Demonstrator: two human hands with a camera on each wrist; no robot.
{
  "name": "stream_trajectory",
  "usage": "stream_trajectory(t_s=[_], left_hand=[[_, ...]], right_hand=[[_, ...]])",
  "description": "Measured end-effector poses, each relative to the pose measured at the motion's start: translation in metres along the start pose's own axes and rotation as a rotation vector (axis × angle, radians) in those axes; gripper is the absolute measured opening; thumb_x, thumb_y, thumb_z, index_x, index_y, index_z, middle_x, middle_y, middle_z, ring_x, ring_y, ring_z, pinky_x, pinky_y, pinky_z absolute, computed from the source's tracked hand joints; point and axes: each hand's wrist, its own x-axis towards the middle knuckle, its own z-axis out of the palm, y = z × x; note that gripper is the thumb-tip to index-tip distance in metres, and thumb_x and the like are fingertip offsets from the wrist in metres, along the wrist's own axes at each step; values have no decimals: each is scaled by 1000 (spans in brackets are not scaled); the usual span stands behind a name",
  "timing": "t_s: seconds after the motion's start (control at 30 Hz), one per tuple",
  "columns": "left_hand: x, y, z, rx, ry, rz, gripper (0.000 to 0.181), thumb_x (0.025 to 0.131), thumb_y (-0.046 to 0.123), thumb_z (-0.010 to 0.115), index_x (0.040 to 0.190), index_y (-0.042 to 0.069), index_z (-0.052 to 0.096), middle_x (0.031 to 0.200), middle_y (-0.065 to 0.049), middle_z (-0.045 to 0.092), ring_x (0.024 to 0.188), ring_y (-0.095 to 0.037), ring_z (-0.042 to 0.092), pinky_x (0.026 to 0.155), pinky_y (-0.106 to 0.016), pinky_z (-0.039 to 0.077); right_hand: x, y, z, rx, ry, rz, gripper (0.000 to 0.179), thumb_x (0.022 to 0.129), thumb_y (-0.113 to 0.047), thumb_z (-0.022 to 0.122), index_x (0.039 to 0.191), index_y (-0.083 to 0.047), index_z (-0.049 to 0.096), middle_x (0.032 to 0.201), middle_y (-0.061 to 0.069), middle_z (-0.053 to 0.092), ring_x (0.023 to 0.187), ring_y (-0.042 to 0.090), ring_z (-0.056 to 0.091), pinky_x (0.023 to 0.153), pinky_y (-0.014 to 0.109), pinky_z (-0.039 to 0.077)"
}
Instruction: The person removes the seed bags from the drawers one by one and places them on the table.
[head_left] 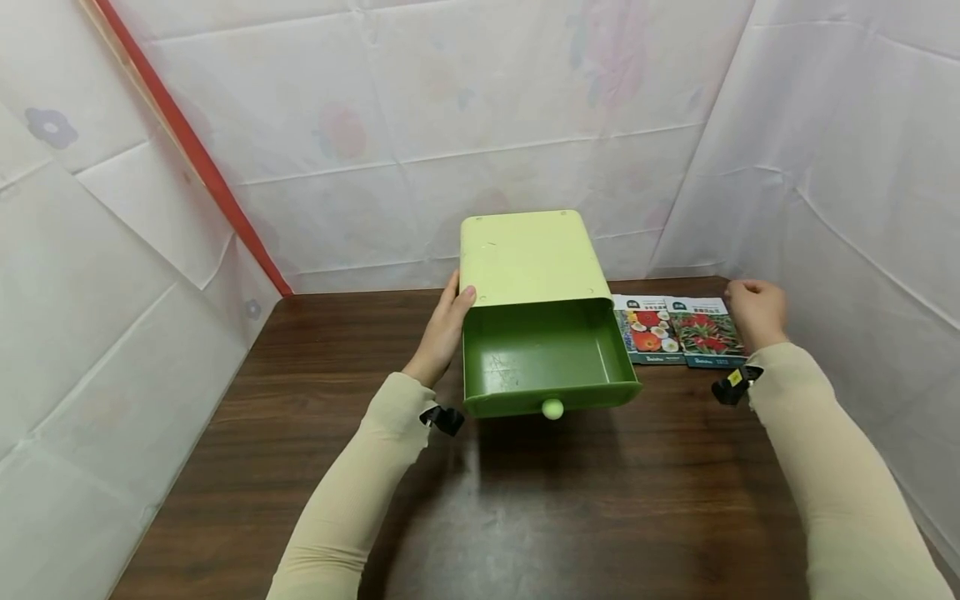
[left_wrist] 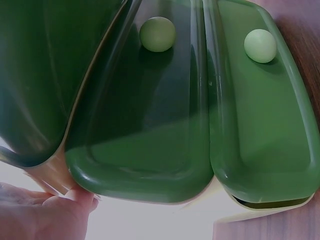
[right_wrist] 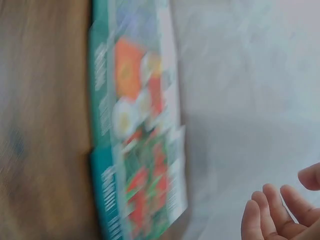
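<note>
A pale green drawer cabinet (head_left: 534,254) stands on the table, its dark green top drawer (head_left: 540,350) pulled out, with scratches on its inner floor. Two more drawers, each with a round knob (left_wrist: 260,46), are pushed in below it in the left wrist view. My left hand (head_left: 438,333) rests along the cabinet's left side, thumb at the upper front corner. To the right, my right hand (head_left: 757,312) hangs over the end of two flower seed packets, its fingers loosely curled around nothing. One packet (head_left: 651,333) shows red and white flowers; the other packet (head_left: 703,332) shows red ones.
The dark wooden table (head_left: 300,467) reaches back to a wall covered in white sheeting (head_left: 487,125). More sheeting (head_left: 885,167) hangs close on the right, beside my right arm. A red strip (head_left: 187,142) runs down the left corner.
</note>
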Motion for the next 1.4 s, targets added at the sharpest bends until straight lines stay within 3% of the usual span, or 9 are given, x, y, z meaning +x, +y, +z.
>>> stream_trajectory(t_s=[0.17, 0.33, 0.53, 0.7, 0.97, 1.13, 1.4], left_hand=[[0, 0, -2, -12, 0, 5, 71, 100, 59, 38, 158, 35, 3, 165, 11, 1, 153, -15, 2, 122, -50, 13], [-1, 0, -3, -7, 2, -2, 71, 101, 58, 37, 158, 35, 2, 165, 10, 0, 153, -16, 1, 122, -52, 11], [-1, 1, -3, -1, 16, -11, 73, 99, 62, 39, 157, 36, 3, 165, 11, 1, 153, -15, 2, 122, -52, 12], [0, 0, -3, -15, 22, -7, 75, 97, 64, 40, 158, 36, 4, 165, 11, 3, 153, -14, 3, 122, -51, 13], [0, 1, -3, -3, 16, -11, 78, 97, 65, 39, 158, 35, 2, 165, 12, -1, 153, -13, 0, 123, -49, 10], [-1, 1, -2, -10, 12, -6, 77, 97, 65, 40, 158, 35, 2, 165, 12, 0, 153, -14, 0, 122, -50, 11], [0, 1, -1, -2, 17, -6, 77, 97, 66, 39, 157, 36, 3, 165, 13, 1, 153, -13, 1, 123, -49, 11]], right_hand=[[-26, -35, 11, 67, -99, -128, 50, 102, -42, 43, 137, -7, 52, 91, -20, 58, 84, -5, 56, 72, 10, 49], [-56, -59, 20, 59, -190, -271, 43, 102, -44, 44, 129, -13, 57, 92, -23, 60, 85, -5, 59, 74, 10, 50], [-101, -82, 30, 45, -293, -465, 42, 102, -42, 48, 126, -10, 61, 92, -22, 64, 88, 2, 62, 76, 16, 52], [-137, -97, 37, 27, -363, -541, 38, 101, -41, 52, 119, -10, 64, 95, -14, 68, 86, 7, 64, 72, 21, 54], [-183, -102, 40, 44, -533, -675, 26, 103, -28, 53, 110, -7, 66, 96, 3, 69, 76, 18, 61, 66, 27, 53], [-205, -98, 42, 89, -669, -748, 18, 103, -17, 53, 105, -5, 66, 89, 3, 67, 71, 21, 61, 63, 31, 53], [-231, -84, 41, 133, -849, -698, 16, 102, -12, 53, 107, -2, 65, 97, 16, 69, 82, 20, 69, 67, 36, 58]])
